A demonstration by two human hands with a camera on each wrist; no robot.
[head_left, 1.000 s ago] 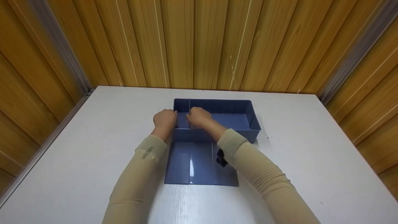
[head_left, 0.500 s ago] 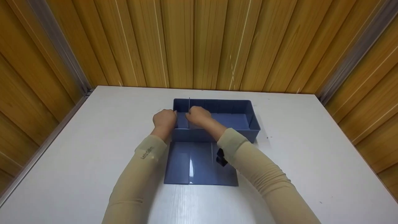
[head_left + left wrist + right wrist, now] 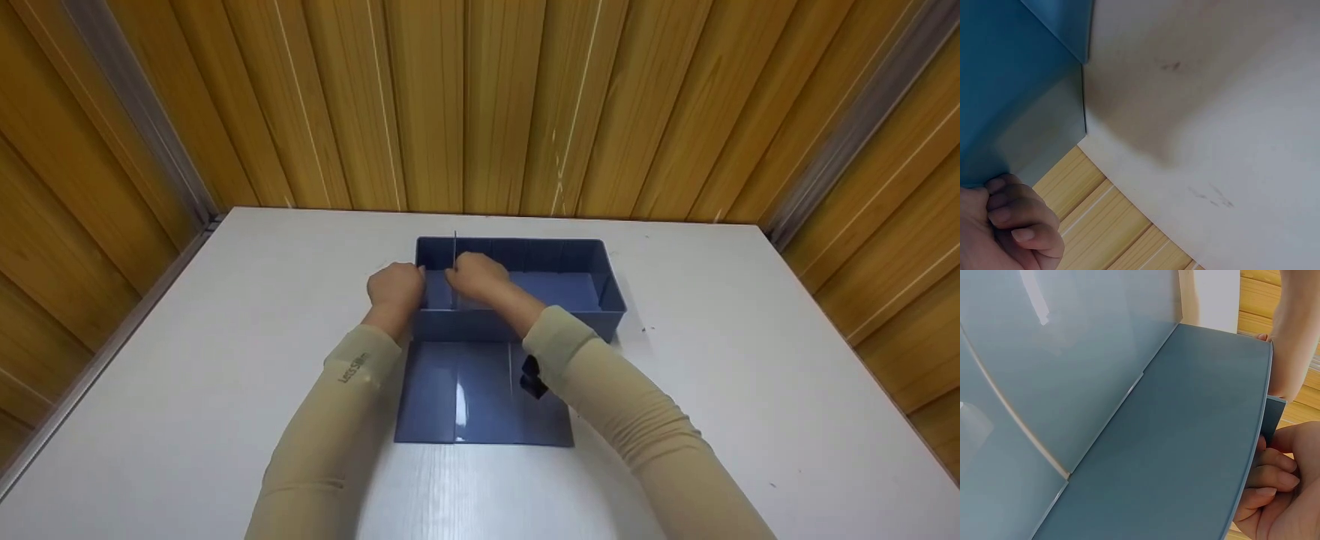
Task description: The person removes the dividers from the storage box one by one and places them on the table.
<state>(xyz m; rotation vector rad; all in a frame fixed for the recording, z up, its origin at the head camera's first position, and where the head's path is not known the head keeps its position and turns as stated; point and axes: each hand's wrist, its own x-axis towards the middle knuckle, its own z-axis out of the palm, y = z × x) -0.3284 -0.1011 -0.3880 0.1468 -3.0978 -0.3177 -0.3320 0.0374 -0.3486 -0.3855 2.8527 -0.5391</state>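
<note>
A blue plastic bin (image 3: 459, 327) sits on the white table, its long side toward me. My left hand (image 3: 396, 286) grips the bin's left wall at the rim, fingers curled; the left wrist view shows the same fingers (image 3: 1027, 216) outside the wall. Over the bin's left part, my right hand (image 3: 478, 277) pinches a thin upright blue divider (image 3: 1273, 417). Its top corner sticks up above the bin's back rim. The bin's long wall (image 3: 1174, 433) hides part of the divider in the right wrist view.
Flat blue panels (image 3: 487, 409) lie side by side on the table (image 3: 712, 420) directly before the bin. A black device (image 3: 533, 379) hangs under my right cuff. Wood-patterned walls (image 3: 495, 105) border the table at the back and sides.
The divider has risen slightly, its top corner now standing above the bin's back rim. My right hand has moved up a little with it. My left hand stays on the wall.
</note>
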